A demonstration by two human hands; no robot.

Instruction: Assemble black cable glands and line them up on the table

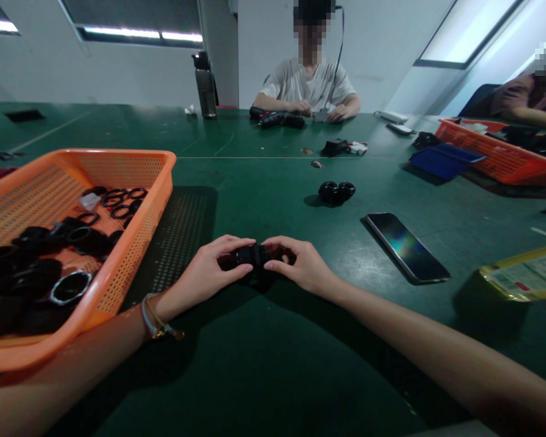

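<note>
Between both hands, just above the green table or resting on it, is a black cylindrical fitting (pixel 256 255) with a raised ring round its middle. My left hand (pixel 221 261) grips its left end between thumb and fingers. On the other side, my right hand (pixel 295 258) pinches the right end the same way. The fingertips cover part of the fitting, and whether it is one piece or two joined pieces I cannot tell. Beyond my right hand stand two black fittings (pixel 337 192), side by side and touching.
At left, an orange perforated basket (pixel 141 243) holds several black rings and fittings. A phone (pixel 407 246) and a yellow box (pixel 525 273) lie at right. Farther off are a blue tray (pixel 446 159), an orange basket (pixel 505 155), a bottle (pixel 205 85) and two people, one near a power drill (pixel 268 118).
</note>
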